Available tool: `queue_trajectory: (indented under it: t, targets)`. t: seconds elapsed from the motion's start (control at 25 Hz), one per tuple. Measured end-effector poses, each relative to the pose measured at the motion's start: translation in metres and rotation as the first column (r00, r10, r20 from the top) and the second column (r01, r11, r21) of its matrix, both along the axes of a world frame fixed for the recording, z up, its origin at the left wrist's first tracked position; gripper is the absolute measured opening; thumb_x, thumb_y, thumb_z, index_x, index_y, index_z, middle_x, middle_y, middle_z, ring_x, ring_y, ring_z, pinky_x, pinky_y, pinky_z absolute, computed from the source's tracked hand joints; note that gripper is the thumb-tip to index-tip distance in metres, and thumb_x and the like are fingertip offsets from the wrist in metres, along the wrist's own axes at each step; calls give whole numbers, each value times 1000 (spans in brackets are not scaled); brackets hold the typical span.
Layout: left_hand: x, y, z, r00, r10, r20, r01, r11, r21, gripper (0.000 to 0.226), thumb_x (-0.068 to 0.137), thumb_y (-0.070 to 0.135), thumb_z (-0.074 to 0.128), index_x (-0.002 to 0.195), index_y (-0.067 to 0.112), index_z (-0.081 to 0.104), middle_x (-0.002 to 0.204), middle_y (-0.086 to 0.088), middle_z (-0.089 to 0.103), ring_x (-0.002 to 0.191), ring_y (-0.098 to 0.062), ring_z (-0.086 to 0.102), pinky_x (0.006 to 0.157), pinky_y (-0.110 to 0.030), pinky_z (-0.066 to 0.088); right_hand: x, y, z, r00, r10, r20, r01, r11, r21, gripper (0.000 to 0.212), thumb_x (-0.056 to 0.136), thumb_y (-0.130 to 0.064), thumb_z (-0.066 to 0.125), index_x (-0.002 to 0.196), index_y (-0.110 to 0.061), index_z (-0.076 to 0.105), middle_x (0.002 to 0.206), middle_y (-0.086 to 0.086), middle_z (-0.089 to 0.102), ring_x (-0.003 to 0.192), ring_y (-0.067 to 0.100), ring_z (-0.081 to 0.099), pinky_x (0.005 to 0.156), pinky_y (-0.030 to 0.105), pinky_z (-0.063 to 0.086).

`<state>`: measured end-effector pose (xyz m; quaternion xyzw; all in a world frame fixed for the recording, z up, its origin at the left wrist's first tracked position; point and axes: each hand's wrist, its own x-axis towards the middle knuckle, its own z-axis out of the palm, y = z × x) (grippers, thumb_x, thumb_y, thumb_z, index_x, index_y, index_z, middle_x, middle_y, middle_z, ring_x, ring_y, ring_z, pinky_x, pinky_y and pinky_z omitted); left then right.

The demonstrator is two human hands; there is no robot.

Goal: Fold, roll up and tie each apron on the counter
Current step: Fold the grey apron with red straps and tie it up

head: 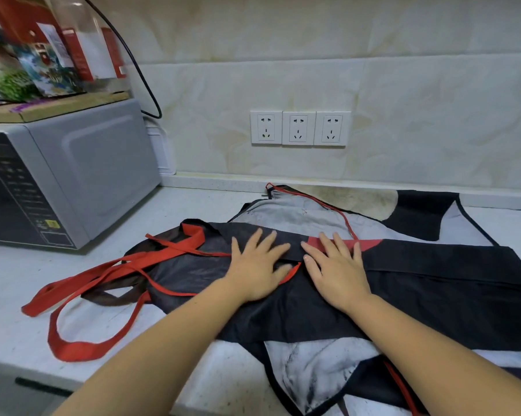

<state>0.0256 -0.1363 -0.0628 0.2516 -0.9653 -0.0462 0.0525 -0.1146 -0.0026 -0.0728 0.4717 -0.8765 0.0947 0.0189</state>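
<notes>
A black apron with red trim lies folded lengthwise across the pale counter. Its red straps trail in loops to the left. My left hand presses flat on the apron's middle with fingers spread. Just to its right, my right hand lies flat on the same cloth, fingertips near a red patch. Beneath this apron lies a second apron, grey with black edging, which shows behind the hands and again at the counter's front edge.
A grey microwave stands at the left, with a board and packets on top. Three wall sockets sit on the tiled wall behind. A black cable hangs down by the microwave. The counter's front edge runs along the lower left.
</notes>
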Motion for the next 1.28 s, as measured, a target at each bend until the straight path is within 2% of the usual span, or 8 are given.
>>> queue_trajectory:
  t: [0.12,0.32,0.52,0.68,0.92,1.08,1.16,1.28]
  targets:
    - [3,0,-11,992,-8,123,-7,992,122,53,99,58,24,149,45,19,163,8,6,150,-18,-4,114,-62,-11,-5,-1,2,994,8,111,-25,988,155,47,99,-55,20,146,-51,20,162,-4,7,149,25,-2,116,57,-5]
    - [19,5,27,991,-82,-104,109,952,286,36,87,59,56,110,34,67,136,11,52,135,-10,37,115,-55,13,0,13,51,933,246,263,-254,967,-3,41,87,-48,59,126,-37,56,139,-3,48,132,19,40,111,39,32]
    - [32,-2,32,991,-131,-19,131,958,254,12,82,22,70,87,11,71,116,-4,65,113,-15,56,95,-27,42,46,35,76,869,372,326,-479,797,367,55,63,-62,75,105,-32,55,117,-7,43,108,13,41,96,34,43]
    - [41,-16,51,1000,-8,-17,13,967,255,13,82,9,63,93,14,68,91,4,64,87,-13,57,76,-20,39,59,39,73,875,379,301,-475,791,386,41,69,-43,73,101,-28,52,109,-6,44,97,15,48,81,35,48]
    - [66,-44,70,963,121,242,-161,975,152,23,86,5,55,88,21,72,79,3,60,78,-17,57,68,-23,40,43,22,95,919,315,236,-379,871,313,10,82,-20,57,91,-24,53,92,-2,55,84,19,52,63,30,40]
    - [70,-55,74,902,210,377,-238,971,28,16,95,15,49,93,15,65,98,-7,63,86,-26,55,74,-28,39,16,-1,98,980,171,103,-193,941,278,14,88,-19,51,100,-19,58,101,1,60,92,22,54,68,31,40]
    - [65,-55,72,915,276,294,-288,958,-3,16,94,21,49,94,16,64,110,-6,64,90,-27,57,80,-33,45,9,-13,87,990,121,66,-135,954,267,21,88,-14,47,104,-20,60,107,2,62,98,24,56,70,31,41]
    - [52,-36,69,970,233,-67,-235,972,-14,22,94,30,45,101,23,65,112,-4,64,105,-29,57,89,-40,48,2,-23,65,996,82,38,-88,972,220,28,89,-11,41,110,-21,57,113,3,63,103,27,56,84,38,44]
